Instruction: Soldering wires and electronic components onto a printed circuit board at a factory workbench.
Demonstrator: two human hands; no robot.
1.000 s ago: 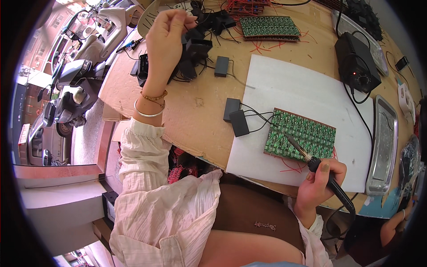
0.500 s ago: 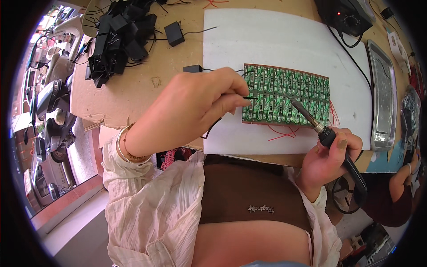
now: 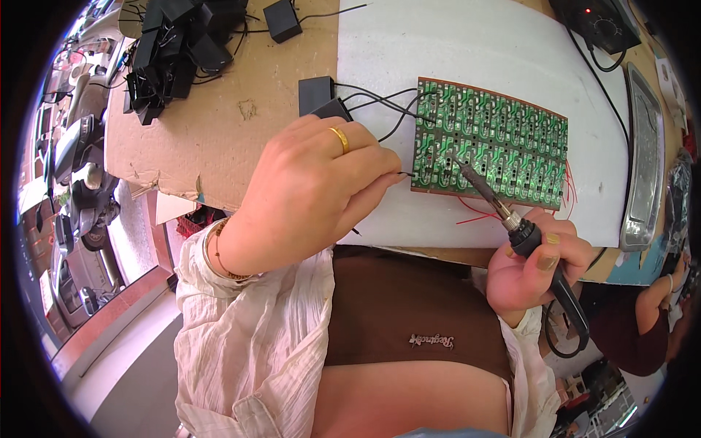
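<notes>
A green circuit board panel (image 3: 491,142) lies on a white foam sheet. My left hand (image 3: 321,182) pinches a black wire (image 3: 404,174) at the panel's near left corner. Two black box-shaped parts sit just beyond that hand: one (image 3: 315,95) is in plain sight, the other (image 3: 332,109) is partly hidden by my fingers. Black wires run from them to the panel's left side. My right hand (image 3: 537,263) is closed round the handle of a soldering iron (image 3: 524,237), its tip over the panel's left half. Red wires (image 3: 478,212) stick out from under the panel.
A heap of black boxes with wires (image 3: 171,55) is at the far left, with a single box (image 3: 282,20) beside it. The soldering station (image 3: 595,23) stands far right, above a metal tray (image 3: 642,157). Another person's arm (image 3: 657,299) shows at the right edge.
My left hand has shifted nearer along the panel's left edge with the wire. A second black box now shows beside it. The iron's tip has moved left; the whole view has shifted slightly.
</notes>
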